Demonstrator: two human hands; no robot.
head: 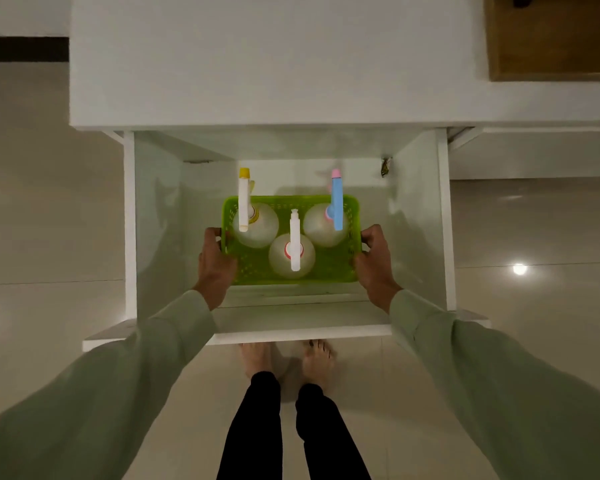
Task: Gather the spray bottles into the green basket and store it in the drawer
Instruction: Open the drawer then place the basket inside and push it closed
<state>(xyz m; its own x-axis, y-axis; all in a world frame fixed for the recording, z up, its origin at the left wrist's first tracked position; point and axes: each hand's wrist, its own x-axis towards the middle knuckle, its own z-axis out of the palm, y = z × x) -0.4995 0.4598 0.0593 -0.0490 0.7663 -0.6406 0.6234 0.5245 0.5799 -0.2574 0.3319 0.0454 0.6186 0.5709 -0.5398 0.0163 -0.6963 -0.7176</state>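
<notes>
Left hand point(215, 261) and right hand point(373, 263) clasp opposite ends of the green perforated plastic basket point(326, 271), keeping three clear spray bottles point(291, 256) level between them, inside the open white drawer point(420, 216).

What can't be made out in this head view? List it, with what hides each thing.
- Green basket: resting on the drawer floor or held above it; the top-down angle hides the gap.
- Fingertips of left hand and right hand: curled around the basket's ends, so the grip beneath is unseen.
- Spray bottles: labels and contents; seen from above, too dim.
- Small dark object on the drawer's right wall: too small to identify.
</notes>
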